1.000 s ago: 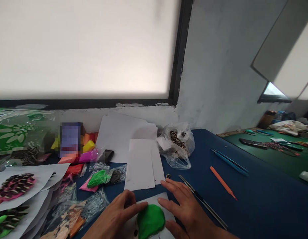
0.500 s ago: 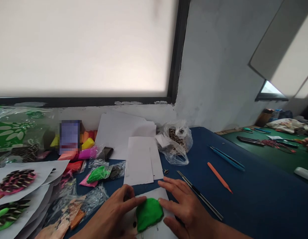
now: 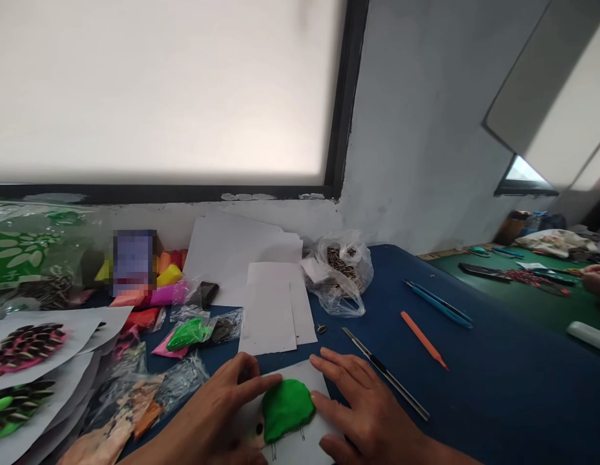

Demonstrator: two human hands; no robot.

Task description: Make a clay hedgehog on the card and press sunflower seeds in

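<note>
on the table [image 3: 513, 394], clay [image 3: 289, 411] lies on a card [image 3: 296, 451]; loose papers [image 3: 269, 310] and a bag [image 3: 345, 274] lie behind it, with packets [image 3: 188, 334] left and tools [image 3: 422, 337] right.

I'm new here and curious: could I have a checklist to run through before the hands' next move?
1. Green clay on the paper sheet: ok, lying on it.
2. Left hand by the clay: ok, a finger at its upper-left edge.
3. Right hand by the clay: ok, a finger at its right edge.
4. Orange pointed tool away from both hands: ok, lying apart on the blue table.
5. Clay stuck firmly to the sheet: cannot tell.
</note>
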